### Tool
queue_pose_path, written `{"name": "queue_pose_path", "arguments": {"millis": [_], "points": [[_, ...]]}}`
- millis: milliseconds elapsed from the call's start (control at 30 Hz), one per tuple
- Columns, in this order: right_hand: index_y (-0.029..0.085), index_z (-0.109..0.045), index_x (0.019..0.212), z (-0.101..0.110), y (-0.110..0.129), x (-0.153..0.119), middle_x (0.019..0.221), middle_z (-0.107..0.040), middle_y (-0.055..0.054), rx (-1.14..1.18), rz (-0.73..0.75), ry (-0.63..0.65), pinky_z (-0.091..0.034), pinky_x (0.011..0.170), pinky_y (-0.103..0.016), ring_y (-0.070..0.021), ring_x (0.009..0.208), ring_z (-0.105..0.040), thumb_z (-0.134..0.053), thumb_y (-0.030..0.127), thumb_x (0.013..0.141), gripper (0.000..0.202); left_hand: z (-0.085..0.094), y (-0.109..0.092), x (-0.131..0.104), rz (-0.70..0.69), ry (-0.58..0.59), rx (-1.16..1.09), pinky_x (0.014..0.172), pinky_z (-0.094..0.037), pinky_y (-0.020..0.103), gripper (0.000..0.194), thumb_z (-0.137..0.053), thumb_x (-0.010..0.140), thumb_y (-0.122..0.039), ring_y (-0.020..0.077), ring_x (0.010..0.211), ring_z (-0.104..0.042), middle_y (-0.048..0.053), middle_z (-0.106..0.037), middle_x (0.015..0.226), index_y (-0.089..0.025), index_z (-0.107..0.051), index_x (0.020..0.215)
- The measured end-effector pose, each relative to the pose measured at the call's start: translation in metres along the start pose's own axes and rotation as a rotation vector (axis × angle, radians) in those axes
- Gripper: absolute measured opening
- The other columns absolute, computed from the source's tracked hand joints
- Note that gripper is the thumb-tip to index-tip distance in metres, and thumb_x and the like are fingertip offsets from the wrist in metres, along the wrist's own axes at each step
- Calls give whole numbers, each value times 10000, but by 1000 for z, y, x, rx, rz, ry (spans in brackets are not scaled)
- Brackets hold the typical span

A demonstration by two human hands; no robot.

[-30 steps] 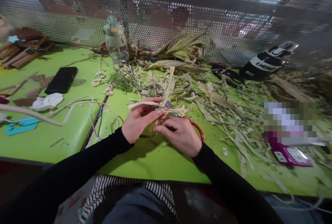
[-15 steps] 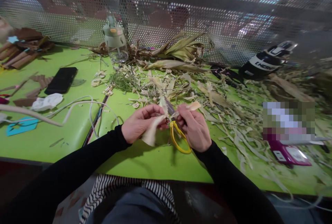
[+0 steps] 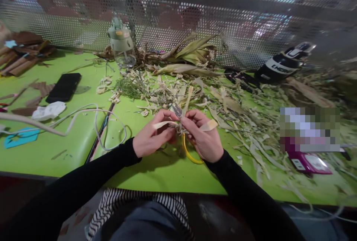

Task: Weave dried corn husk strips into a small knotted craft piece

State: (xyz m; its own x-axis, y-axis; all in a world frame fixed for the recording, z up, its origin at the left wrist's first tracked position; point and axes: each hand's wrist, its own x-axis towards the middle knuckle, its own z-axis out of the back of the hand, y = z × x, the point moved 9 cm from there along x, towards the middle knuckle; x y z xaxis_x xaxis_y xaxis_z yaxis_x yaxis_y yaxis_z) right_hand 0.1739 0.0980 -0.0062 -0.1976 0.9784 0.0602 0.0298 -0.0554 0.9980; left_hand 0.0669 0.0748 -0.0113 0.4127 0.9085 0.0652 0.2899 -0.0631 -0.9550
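Over the front of the green table, both my hands meet around pale strips of dried husk (image 3: 165, 124). My left hand (image 3: 154, 133) pinches the strips from the left, one end curling over its fingers. My right hand (image 3: 205, 135) grips them where they come together, with a strip end (image 3: 209, 125) sticking out over the knuckles. Yellow-handled scissors (image 3: 191, 156) hang by the right hand, their grey blades pointing away between the hands. Whether the right hand's fingers bear on the scissors is hidden.
Husk scraps (image 3: 178, 92) cover the table's middle and right. Behind stand a clear-bottomed bottle (image 3: 122, 45) and a black bottle (image 3: 284, 66) leaning against perforated metal. To the left lie a phone (image 3: 63, 87), white cable (image 3: 96, 122) and a blue tag (image 3: 21, 137).
The pale strip hanging below my left hand has been drawn up and folded toward the join. Another strip now points up and away, and my right fingers have closed in on the blades' side.
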Motion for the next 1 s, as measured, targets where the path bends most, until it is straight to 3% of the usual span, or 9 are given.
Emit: {"name": "queue_pose_path", "arguments": {"millis": [200,400,533,700,900,1000], "points": [[193,-518,759,-3,-4,-2,591,-482,63,-31,-39,-9,-254,348,-161,-33,405,-348,-638,373,783,218,-1,-4,0,-114,3,135,569,-372,201,254,-645,786,-289,50,608,-435,-6,-504,831,-173,-489,950],[196,-474,717,-5,-7,-2,522,-443,87,192,-145,-41,-192,309,-148,-24,357,-297,-667,309,743,225,-7,-1,0,-20,93,136,495,-328,195,239,-613,805,-343,50,532,-397,-35,-457,688,-166,-485,902],[193,-484,732,-8,-4,-3,493,-440,95,237,-146,-43,-212,309,-135,-18,343,-310,-668,314,756,222,-9,-3,-2,10,130,59,530,-375,192,264,-658,772,-333,55,576,-449,-14,-504,735,-158,-491,880],[193,-505,785,-6,-3,-3,537,-488,79,193,-145,-23,-244,315,-135,-26,354,-384,-615,399,808,234,-10,1,-1,14,139,-13,574,-433,204,257,-621,808,-326,63,591,-506,9,-572,773,-159,-516,973],[195,-527,901,1,0,0,501,-404,91,106,-117,-33,-201,302,-155,-25,315,-269,-456,513,883,326,-10,5,-2,84,120,-45,579,-439,203,223,-629,800,-317,71,625,-536,27,-603,816,-150,-535,915],[212,-526,968,10,12,2,615,-490,47,-39,-6,-52,-307,368,-181,-58,410,-386,-447,520,885,328,-8,2,-2,73,84,-9,572,-414,194,257,-679,756,-294,62,609,-504,16,-580,788,-144,-528,902]]}}
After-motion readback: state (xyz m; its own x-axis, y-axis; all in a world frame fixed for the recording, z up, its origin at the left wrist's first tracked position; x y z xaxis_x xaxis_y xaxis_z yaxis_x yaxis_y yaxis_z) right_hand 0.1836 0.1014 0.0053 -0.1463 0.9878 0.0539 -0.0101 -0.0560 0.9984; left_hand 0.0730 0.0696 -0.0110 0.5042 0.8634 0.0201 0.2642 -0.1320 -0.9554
